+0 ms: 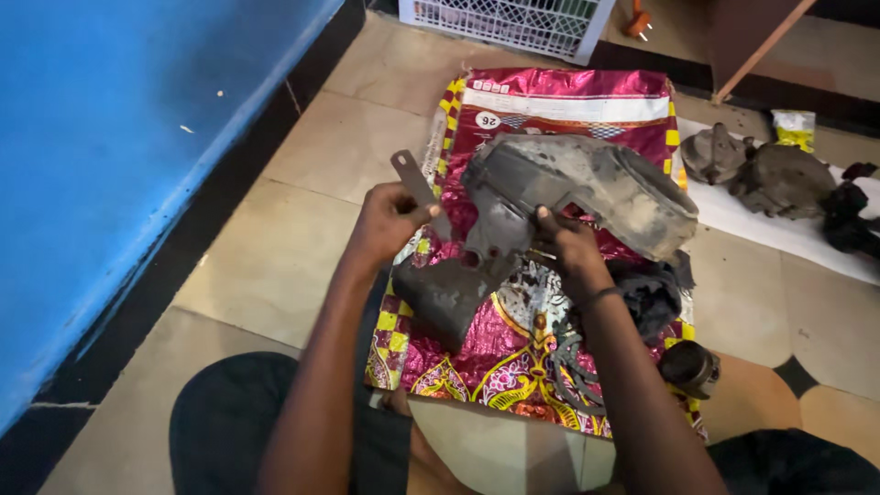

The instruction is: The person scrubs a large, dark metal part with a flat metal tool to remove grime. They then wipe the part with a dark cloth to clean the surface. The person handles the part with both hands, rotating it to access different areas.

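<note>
Dirty grey housing (587, 188) | right hand (568, 243) grips | left hand (390, 220) clasps metal strip (417, 188)

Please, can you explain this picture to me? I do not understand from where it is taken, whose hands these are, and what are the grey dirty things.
There is one picture, from a camera worn on a person's head, looking down at that person's own bare hands. The person sits on a tiled floor. The left hand holds a flat metal strip. The right hand grips a large, dirty grey machine cover, raised above a pink and yellow patterned sack. On the sack lie dark rubber pieces. More grimy parts rest on a white sheet on the right.
</note>
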